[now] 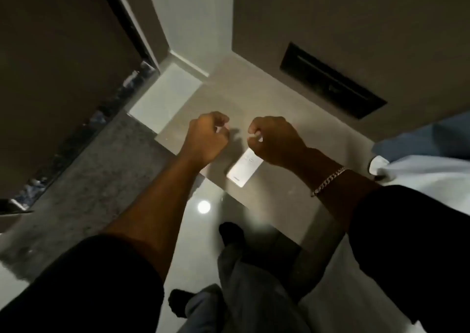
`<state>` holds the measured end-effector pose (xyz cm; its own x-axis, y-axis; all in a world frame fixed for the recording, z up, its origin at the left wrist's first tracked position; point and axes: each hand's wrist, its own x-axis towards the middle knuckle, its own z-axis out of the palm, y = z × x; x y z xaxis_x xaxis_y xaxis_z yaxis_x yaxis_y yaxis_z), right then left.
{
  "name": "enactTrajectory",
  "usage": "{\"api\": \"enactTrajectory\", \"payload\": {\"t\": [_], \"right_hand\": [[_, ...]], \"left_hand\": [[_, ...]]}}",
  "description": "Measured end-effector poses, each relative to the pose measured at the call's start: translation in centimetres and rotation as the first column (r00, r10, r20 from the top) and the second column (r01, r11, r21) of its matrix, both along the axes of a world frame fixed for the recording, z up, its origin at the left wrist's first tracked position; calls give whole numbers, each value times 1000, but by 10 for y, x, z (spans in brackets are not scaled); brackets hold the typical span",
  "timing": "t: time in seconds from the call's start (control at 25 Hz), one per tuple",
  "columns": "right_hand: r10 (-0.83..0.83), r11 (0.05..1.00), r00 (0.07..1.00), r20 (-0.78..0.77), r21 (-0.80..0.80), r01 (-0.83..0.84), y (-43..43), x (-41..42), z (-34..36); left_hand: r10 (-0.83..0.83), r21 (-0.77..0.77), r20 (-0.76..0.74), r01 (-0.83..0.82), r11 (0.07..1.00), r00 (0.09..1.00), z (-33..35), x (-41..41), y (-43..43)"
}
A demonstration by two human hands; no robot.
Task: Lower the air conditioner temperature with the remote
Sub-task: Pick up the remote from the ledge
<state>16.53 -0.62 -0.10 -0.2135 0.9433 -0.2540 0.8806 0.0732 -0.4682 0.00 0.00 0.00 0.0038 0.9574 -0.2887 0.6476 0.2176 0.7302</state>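
- The right hand (276, 142), right of frame centre, hovers with its fingers curled loosely inward; it grips nothing, and whether it touches the remote below cannot be told.
- A chain bracelet (328, 182) circles the right wrist, just above a dark sleeve (407, 243) at the lower right.
- The left hand (206, 139), just left of centre, is likewise loosely curled with thumb and fingers apart, holding nothing, hanging over the surface.
- The two hands are near each other but not touching.
- The remote (243, 170), white and slim, lies flat on the surface (254, 98) at frame centre, near its front edge; its upper end is hidden under the right hand. Small buttons show faintly on its face, too blurred to read.
- The pale surface stretches from centre toward the upper right, where it meets a wall carrying a dark rectangular recessed panel (333, 81).
- Containers: none can be made out on the surface; only the remote lies on it.
- Below the surface edge, a glossy floor (193, 220) reflects a round spot of light at lower centre.
- A grey mottled carpet (84, 185) fills the left middle.
- Pale bedding (427, 165) shows at the right edge.
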Motion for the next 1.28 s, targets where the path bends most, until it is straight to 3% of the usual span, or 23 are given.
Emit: {"api": "enactTrajectory", "payload": {"t": [0.16, 0.24, 0.32, 0.4, 0.44, 0.52, 0.64, 0.8, 0.92, 1.04, 1.16, 1.28], "right_hand": [[-302, 938, 949, 90, -149, 313, -15, 10, -76], [-487, 845, 868, 97, -199, 496, -22, 9, -100], [-671, 694, 741, 30, -325, 642, -27, 6, -115], [-829, 499, 556, -55, -521, 692, -30, -2, -125], [-866, 440, 494, -73, -579, 686, -30, -5, -128], [-875, 425, 475, -91, -615, 665, -31, -7, -128], [-863, 454, 489, -131, -629, 632, -36, -9, -111], [-748, 616, 609, -263, -617, 490, -32, -29, -62], [-639, 730, 651, -410, -589, 346, -21, -59, -5], [-509, 842, 677, -532, -471, 263, -5, -106, 67], [-437, 888, 629, -643, -418, 189, 10, -165, 151], [-261, 951, 625, -736, -307, 35, 15, -227, 244]], "left_hand": [[-211, -289, -99, 175, 941, 972, -84, 31, -16], [-245, -303, -143, 193, 933, 959, -104, 39, -19], [-218, -256, -143, 177, 950, 965, -113, 43, -19], [-185, -254, -109, 152, 955, 977, -115, 50, -23], [-139, -243, -89, 114, 963, 986, -113, 54, -25], [33, -263, -31, -40, 964, 999, -110, 58, -29], [256, -397, 82, -204, 895, 963, -99, 50, -35], [468, -432, 193, -354, 829, 862, -56, 9, -38], [552, -370, 325, -434, 822, 768, 5, -35, -41], [520, -266, 486, -448, 854, 702, 85, -78, -47], [495, -129, 515, -508, 852, 700, 166, -123, -50], [501, 6, 501, -582, 813, 705, 255, -178, -57]]}}
